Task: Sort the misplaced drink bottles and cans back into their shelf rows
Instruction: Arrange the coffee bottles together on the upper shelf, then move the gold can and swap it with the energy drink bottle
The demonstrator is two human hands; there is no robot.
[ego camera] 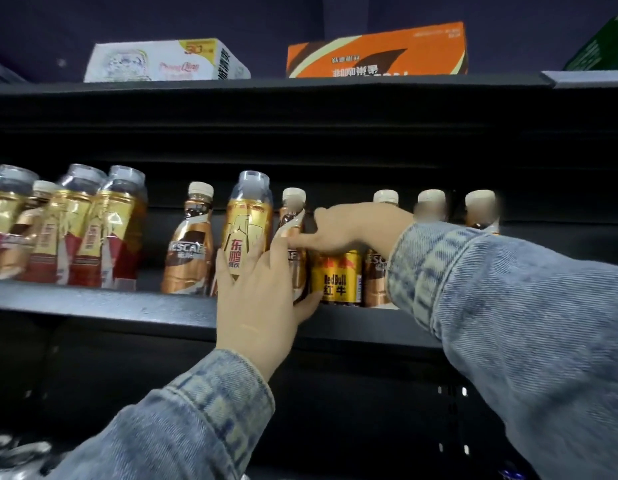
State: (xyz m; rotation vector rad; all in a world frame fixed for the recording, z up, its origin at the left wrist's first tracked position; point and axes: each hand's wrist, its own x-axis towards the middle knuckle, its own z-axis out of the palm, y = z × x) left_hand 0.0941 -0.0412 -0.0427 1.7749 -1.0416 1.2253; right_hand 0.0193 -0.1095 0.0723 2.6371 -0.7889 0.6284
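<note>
On the dark shelf (93, 301) a tall gold energy-drink bottle (247, 216) stands among brown Nescafe coffee bottles (188, 251). My left hand (255, 306) lies with its fingers across the gold bottle's lower front, while index finger and thumb close around the coffee bottle (293, 206) just right of it. My right hand (352, 233) reaches in from the right, fingers stretched out and touching that same coffee bottle. It hovers over a gold Red Bull can (338, 278) standing in the coffee row. More coffee bottles (375, 271) continue to the right, partly hidden by my sleeve.
A group of the same gold energy-drink bottles (93, 230) fills the shelf's left end. On the top shelf lie a white carton (165, 60), an orange carton (377, 53) and a green box (602, 46). Below the shelf it is dark; shiny packs (13, 452) show at bottom left.
</note>
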